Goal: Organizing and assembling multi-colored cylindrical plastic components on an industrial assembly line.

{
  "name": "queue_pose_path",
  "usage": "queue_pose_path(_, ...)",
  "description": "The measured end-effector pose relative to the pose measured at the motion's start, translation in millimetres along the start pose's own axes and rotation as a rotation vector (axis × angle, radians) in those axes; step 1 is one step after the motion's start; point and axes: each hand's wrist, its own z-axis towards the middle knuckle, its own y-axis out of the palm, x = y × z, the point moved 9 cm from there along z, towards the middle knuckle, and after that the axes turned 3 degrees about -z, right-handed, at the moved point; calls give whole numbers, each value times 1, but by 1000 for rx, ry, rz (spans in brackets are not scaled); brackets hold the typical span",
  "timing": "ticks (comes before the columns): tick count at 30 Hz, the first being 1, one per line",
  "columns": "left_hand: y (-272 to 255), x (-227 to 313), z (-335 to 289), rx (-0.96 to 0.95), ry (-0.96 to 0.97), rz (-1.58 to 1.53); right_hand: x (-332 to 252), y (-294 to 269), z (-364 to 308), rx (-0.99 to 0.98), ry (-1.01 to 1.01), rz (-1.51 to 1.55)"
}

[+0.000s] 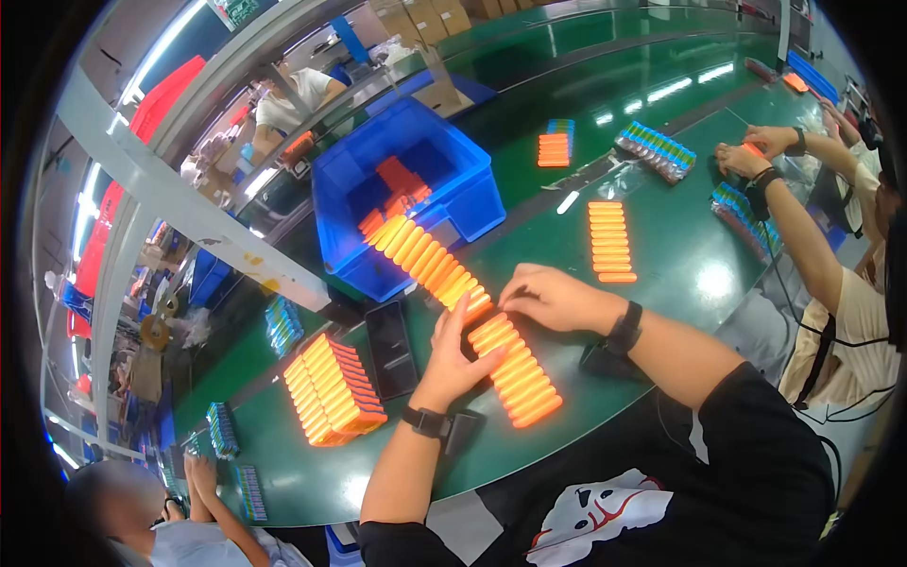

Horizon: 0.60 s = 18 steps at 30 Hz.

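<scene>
A long row of orange stick-shaped pieces [430,265], joined side by side, runs from the blue bin's near rim down to my hands. My left hand [454,362] has its fingers at the lower end of this row, its thumb reaching over a second orange row [521,378] that lies on the green table. My right hand [557,298] is bent inward with its fingertips closed by the joint between the two rows; what they pinch is partly hidden. More orange pieces [397,184] lie inside the blue bin [472,165].
A stacked orange block [331,392] and a dark phone [391,350] lie left of my hands. Another orange row [612,242] and a blue-green bundle [657,151] are farther right. Co-workers' hands [756,156] work at the right, others at the lower left [200,477]. A metal post [227,227] slants at left.
</scene>
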Motion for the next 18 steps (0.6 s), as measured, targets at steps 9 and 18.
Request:
queue_pose_path(9,15,65,-21,-15,301,0,-15,6,-8,-147,93,777)
queue_pose_path(18,-9,12,-5,154,29,-140,-44,47,-47,-862,185,821)
